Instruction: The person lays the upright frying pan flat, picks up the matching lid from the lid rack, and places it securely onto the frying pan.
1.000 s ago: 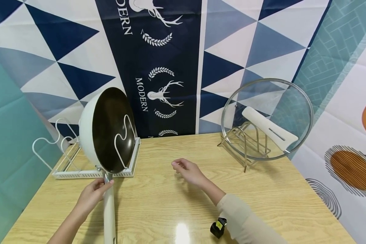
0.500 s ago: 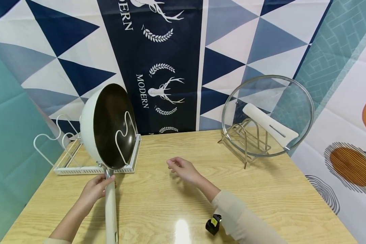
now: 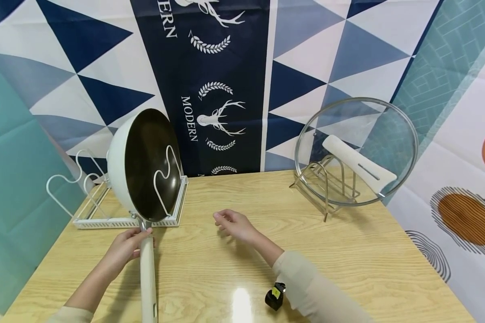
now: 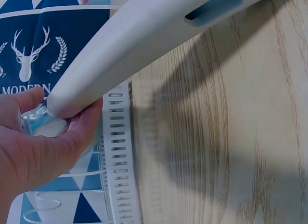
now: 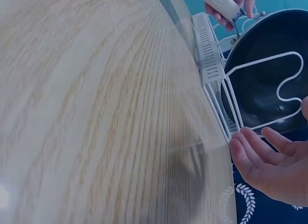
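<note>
A deep wok [image 3: 153, 166], white outside and dark inside, stands on its side in a white wire rack [image 3: 125, 223] at the left of the table. Its long cream handle [image 3: 148, 278] points toward me. My left hand [image 3: 123, 251] grips the handle close to the wok, fingers and thumb around its metal neck, as the left wrist view also shows. My right hand [image 3: 236, 227] hovers over the middle of the table with relaxed fingers, holding nothing. In the right wrist view the right hand [image 5: 274, 161] appears with its fingers loosely bent, apart from the rack.
At the right, a glass lid [image 3: 359, 112] with a white handle [image 3: 359, 163] leans upright in a small metal stand [image 3: 327, 188]. A patterned cloth [image 3: 226, 89] covers the wall behind the wooden table [image 3: 226, 273]. A black strap device [image 3: 275, 296] sits at the right sleeve.
My right hand has drifted left, toward the wok. The left hand keeps its grip on the handle, and the wok stays in the rack. The view has tilted slightly downward.
</note>
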`<state>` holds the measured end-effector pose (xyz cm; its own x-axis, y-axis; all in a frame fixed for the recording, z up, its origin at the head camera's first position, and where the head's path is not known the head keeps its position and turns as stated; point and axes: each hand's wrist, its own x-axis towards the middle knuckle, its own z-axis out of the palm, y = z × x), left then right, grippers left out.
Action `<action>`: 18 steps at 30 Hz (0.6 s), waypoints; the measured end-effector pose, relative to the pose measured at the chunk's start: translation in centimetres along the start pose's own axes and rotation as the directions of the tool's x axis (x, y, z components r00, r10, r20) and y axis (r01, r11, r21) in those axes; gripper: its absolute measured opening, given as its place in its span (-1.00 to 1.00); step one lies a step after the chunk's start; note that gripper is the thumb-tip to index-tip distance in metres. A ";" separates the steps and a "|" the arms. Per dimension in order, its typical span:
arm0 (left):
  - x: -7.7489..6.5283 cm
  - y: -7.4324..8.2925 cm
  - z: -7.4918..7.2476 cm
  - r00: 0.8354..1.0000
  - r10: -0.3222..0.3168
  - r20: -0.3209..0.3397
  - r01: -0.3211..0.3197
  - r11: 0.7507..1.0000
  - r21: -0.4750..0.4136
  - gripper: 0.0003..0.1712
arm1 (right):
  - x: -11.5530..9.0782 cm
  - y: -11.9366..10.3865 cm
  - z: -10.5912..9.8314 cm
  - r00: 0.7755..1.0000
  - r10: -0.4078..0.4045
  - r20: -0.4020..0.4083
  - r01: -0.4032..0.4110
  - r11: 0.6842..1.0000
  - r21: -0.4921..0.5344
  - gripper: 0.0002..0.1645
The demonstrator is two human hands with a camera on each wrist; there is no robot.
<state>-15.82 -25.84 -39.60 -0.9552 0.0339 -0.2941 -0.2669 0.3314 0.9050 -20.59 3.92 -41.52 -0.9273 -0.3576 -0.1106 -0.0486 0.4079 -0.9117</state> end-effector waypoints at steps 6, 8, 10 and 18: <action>0.2 -0.1 0.0 1.000 -0.011 0.025 0.012 0.998 -0.066 -0.40 | 0.1 -0.1 0.6 1.000 0.008 0.013 -0.008 1.000 0.008 -0.36; 0.2 -0.2 0.0 0.999 -0.009 0.034 0.011 0.997 -0.079 -0.42 | 0.1 -0.2 0.8 1.000 0.009 0.021 -0.009 1.000 0.011 -0.35; 0.3 -0.3 0.0 0.999 -0.006 0.044 0.010 0.995 -0.097 -0.44 | 0.1 -0.2 0.9 0.999 0.011 0.031 -0.012 1.000 0.011 -0.35; 0.5 -0.7 0.2 0.996 -0.019 0.092 0.033 0.988 -0.151 -0.40 | 0.0 0.2 0.9 0.998 0.015 0.058 -0.014 1.000 -0.010 -0.33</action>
<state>-16.05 -25.90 -40.40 -0.9341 0.1140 -0.3382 -0.3144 0.1858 0.9309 -20.21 3.23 -42.08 -0.9048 -0.3997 -0.1469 -0.0393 0.4217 -0.9059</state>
